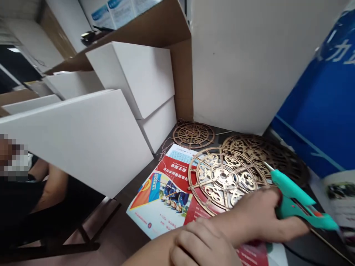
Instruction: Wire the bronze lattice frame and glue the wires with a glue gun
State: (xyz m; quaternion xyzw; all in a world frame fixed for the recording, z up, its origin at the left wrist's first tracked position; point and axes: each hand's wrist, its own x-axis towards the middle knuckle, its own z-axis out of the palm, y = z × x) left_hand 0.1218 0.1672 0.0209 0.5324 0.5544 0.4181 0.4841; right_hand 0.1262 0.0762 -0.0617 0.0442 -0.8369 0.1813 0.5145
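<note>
A teal hot glue gun is gripped in my left hand, its metal nozzle pointing up and to the left. My left forearm stretches in from the lower left. Across that forearm lies my right hand, fingers bent and close together against the skin; its fingertips are partly hidden. Just beyond my left hand, a round openwork wooden panel rests on a printed brochure. Darker round panels lie behind it to the right, and a smaller round panel sits farther back.
White boxes stand stacked at the back left, beside a large white panel. A pale upright board closes off the rear. On the right is a blue sign. Another person's arm shows at the left edge.
</note>
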